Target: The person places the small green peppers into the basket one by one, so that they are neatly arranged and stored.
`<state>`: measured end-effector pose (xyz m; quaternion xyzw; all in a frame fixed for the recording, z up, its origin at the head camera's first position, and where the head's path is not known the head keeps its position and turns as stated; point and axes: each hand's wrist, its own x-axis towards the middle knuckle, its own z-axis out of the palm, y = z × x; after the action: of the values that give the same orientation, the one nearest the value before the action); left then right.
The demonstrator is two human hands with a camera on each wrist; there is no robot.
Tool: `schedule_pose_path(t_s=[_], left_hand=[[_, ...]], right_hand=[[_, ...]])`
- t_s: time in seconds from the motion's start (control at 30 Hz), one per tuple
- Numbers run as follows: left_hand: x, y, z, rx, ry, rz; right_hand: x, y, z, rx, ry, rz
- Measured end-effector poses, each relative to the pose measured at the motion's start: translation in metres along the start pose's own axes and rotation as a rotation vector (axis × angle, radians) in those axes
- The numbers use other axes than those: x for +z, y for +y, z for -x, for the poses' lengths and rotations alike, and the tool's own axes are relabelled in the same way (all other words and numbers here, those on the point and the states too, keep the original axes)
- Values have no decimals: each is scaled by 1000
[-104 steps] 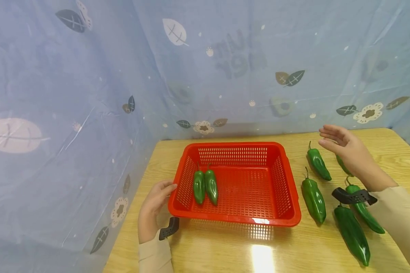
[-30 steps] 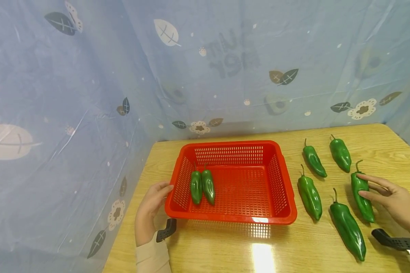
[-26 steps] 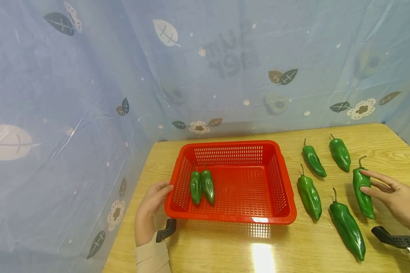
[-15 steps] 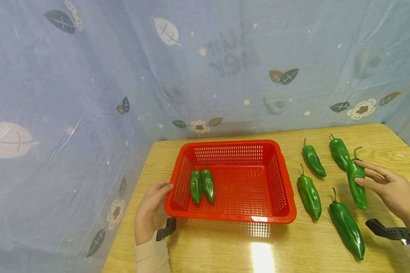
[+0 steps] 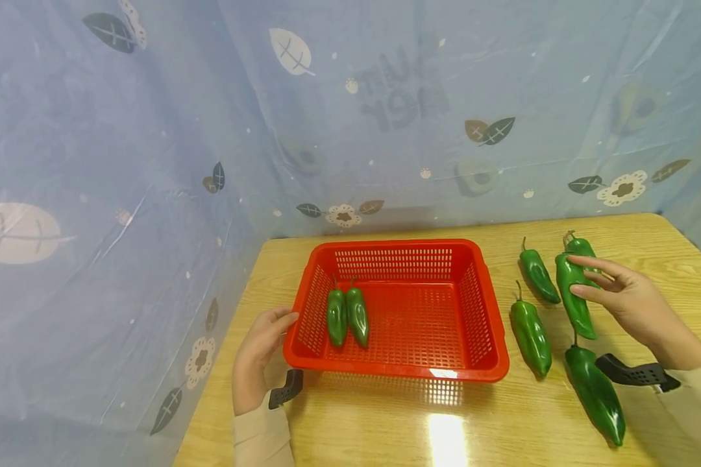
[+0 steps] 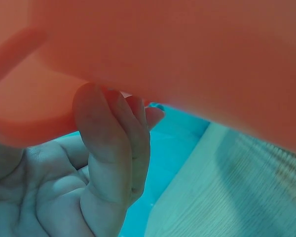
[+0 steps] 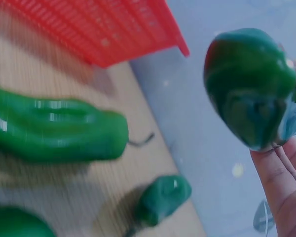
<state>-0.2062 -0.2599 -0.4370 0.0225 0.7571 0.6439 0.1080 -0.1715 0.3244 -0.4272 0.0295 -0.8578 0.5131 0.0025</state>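
A red plastic basket (image 5: 397, 373) stands on the table, two green chili peppers (image 5: 357, 316) side by side at its left end. My left hand (image 5: 264, 347) holds the basket's left rim; in the left wrist view its fingers (image 6: 111, 148) bend up against the red wall. Pinched between thumb and fingers of my right hand (image 5: 631, 301) is a green chili pepper (image 5: 574, 295), raised off the table to the right of the basket. In the right wrist view that held pepper (image 7: 251, 84) is seen end-on.
Several more chili peppers lie right of the basket: one at the back (image 5: 539, 275), one nearer the rim (image 5: 531, 337), a large one (image 5: 596, 395) in front, and one (image 5: 581, 247) partly behind the held pepper. A patterned blue curtain (image 5: 385, 130) borders the table's back and left.
My right hand has closed on a chili pepper at the right, lifted it and carried it left toward the basket. My left hand stays at the rim.
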Motion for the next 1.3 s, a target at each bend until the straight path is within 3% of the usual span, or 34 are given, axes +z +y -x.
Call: schedule_pose_path(t_s=[0.27,0.53,0.87,1.13,1.3], left_hand=[[0,0,0,1,10,-12],[1,-1,-1,8,5,-12],[0,-1,0,0,17,-8],[0,-1,0,10,23,-8],[0,-1,0,16,18,6]], right_hand=[[13,-24,-10,-43,-65,76],[24,-46,-18,-31,-93,53],[42,-77,-39,-110,-104,29],[62,-98,-51,-150,-124,-33],[77,-106,-57,-185,-133,-164]])
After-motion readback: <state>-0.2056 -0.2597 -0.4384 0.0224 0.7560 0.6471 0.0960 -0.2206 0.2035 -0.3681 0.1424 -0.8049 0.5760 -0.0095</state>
